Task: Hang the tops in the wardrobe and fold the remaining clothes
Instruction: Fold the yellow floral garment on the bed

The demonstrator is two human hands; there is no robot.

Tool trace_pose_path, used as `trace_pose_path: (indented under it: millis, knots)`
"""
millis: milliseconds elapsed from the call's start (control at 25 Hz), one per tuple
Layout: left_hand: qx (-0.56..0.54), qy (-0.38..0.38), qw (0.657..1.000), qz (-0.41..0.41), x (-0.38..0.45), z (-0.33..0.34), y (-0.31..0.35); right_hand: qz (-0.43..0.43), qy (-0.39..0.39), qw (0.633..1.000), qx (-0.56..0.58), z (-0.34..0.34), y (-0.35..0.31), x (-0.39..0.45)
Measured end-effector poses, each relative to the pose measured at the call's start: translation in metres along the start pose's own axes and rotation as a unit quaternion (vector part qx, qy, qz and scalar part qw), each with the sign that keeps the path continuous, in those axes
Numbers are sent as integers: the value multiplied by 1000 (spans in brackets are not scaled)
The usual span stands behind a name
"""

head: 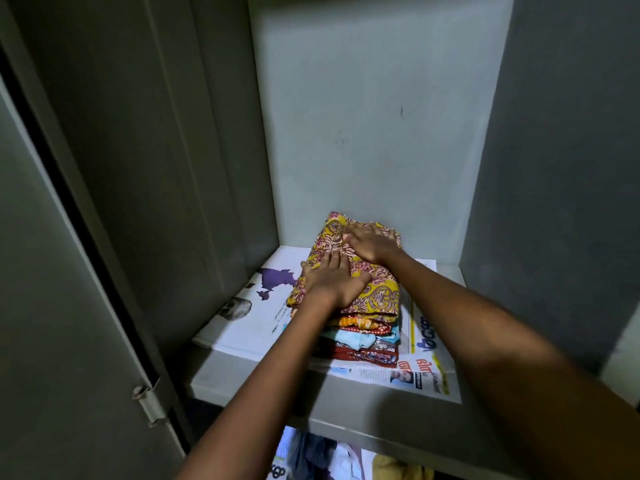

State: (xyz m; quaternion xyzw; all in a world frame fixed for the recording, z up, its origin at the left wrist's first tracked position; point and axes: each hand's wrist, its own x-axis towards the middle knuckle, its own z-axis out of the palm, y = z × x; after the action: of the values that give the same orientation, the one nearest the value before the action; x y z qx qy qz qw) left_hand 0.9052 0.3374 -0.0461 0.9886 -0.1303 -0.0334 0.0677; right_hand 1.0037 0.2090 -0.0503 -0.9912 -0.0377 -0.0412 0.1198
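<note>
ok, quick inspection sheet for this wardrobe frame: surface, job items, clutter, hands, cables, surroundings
surface: grey metal shelf inside the wardrobe, lined with newspaper.
job's things: stack of folded clothes on the newspaper; yellow floral printed piece on top, with orange, light blue and red-brown layers below.
clutter: more newspaper and fabric on the lower shelf, partly hidden.
grippers: left hand flat on the front left of the top piece; right hand flat on its back part, fingers spread. Both press, neither grips.
cables: nothing seen.
surroundings: open wardrobe door with hinge at left; grey back wall and side panels. No hanging rail in view.
</note>
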Motion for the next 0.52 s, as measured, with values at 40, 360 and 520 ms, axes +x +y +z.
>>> trace_pose_path:
  millis: [40, 360, 520]
  knots:
    - [-7, 1, 1000, -9, -4, -1, -1, 15, -5, 1000, 0, 1, 1, 4]
    - [6, -18, 999, -40, -25, -2, -7, 114, -22, 992, -54, -1, -33, 17]
    - [18, -24, 999, -23, -24, -6, -9, 29, -14, 999, -3, 1, -36, 16]
